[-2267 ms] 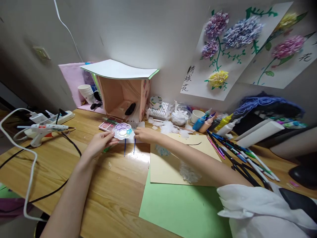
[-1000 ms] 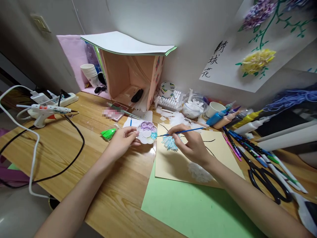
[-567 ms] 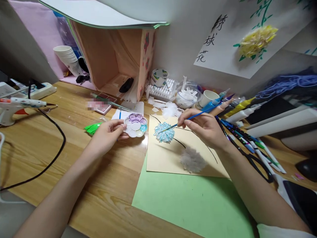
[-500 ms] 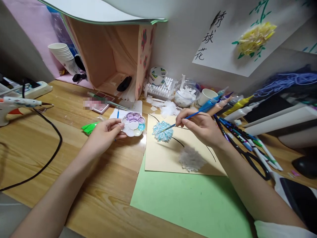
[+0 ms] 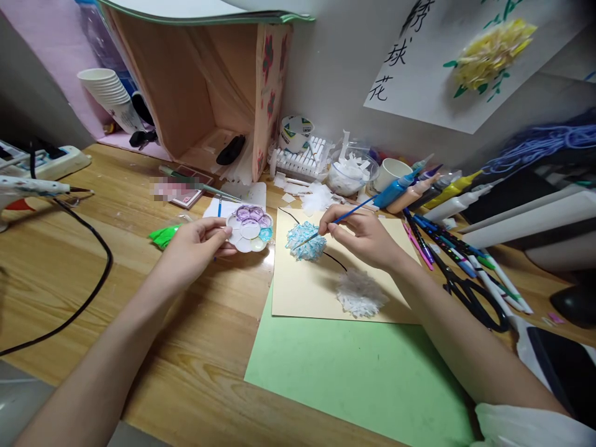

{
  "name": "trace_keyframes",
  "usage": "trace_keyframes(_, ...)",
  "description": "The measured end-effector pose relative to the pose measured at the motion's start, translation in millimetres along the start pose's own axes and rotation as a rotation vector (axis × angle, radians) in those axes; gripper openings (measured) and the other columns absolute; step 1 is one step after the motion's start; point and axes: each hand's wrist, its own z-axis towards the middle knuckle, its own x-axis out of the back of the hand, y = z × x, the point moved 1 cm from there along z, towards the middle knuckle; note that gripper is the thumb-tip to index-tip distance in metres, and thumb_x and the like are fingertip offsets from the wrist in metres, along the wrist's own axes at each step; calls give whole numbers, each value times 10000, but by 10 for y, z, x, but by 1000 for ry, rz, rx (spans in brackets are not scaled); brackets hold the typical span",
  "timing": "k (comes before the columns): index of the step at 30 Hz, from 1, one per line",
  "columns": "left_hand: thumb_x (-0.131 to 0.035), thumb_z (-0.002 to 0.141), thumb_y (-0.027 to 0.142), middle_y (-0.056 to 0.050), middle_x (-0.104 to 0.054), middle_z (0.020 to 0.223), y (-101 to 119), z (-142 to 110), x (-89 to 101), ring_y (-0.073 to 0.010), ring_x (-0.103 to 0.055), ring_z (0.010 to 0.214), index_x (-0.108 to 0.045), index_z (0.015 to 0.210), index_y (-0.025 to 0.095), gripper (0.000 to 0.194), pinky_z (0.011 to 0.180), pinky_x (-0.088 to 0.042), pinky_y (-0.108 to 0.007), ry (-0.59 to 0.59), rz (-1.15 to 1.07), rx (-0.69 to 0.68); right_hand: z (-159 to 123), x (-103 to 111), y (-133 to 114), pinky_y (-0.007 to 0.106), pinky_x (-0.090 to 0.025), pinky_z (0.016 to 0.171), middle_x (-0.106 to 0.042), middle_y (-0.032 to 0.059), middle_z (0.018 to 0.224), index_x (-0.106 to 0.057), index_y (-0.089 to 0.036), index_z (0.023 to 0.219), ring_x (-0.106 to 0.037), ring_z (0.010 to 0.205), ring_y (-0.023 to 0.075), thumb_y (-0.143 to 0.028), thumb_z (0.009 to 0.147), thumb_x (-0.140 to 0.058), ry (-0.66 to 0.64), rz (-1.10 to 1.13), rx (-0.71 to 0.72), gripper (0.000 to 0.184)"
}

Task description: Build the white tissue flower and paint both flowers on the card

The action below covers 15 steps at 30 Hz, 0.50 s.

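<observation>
My left hand (image 5: 205,243) grips a white flower-shaped paint palette (image 5: 249,230) by its left edge; purple, turquoise and pale yellow paint sit in its wells. In my right hand (image 5: 356,234) is a thin blue paintbrush (image 5: 350,214), pinched near its tip end. The bristles touch a fluffy blue-and-white paper flower (image 5: 306,242) on a cream sheet (image 5: 298,295). A plain white paper flower (image 5: 361,293) lies lower right on that sheet, partly in shadow. Black stem lines are drawn on the sheet. Under it is a green sheet (image 5: 354,366).
Paint bottles (image 5: 400,194), pens (image 5: 447,245) and black scissors (image 5: 475,301) lie to the right. Behind are a bowl of white paper scraps (image 5: 351,171) and a paper cup (image 5: 393,174). A glue gun (image 5: 37,186) and black cable (image 5: 105,273) occupy the left.
My right hand has shifted slightly left with the brush, closer to the blue-and-white flower. The palette stays in my left hand. The whole view has moved a little.
</observation>
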Motion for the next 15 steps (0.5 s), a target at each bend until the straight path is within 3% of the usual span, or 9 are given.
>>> trace_keyframes(8,-641,770,126,29,-701,682,6,3,-3,-87,-677,561,-643,907,121,138,580,-553,-132,44,16,16,-7,-6,34,288,-441,666,-618,24,751,-613,-175,757,-569,716,143,-112,812,-469,-1,50,-26,167)
trace_keyframes(15,-640,786,150,44,-704,680,5,-9,-12,-68,-673,568,-622,947,115,166,587,-533,-108,15,12,23,-10,28,34,292,-450,662,-610,30,755,-599,-172,756,-576,729,153,-141,823,-467,55,48,-21,151)
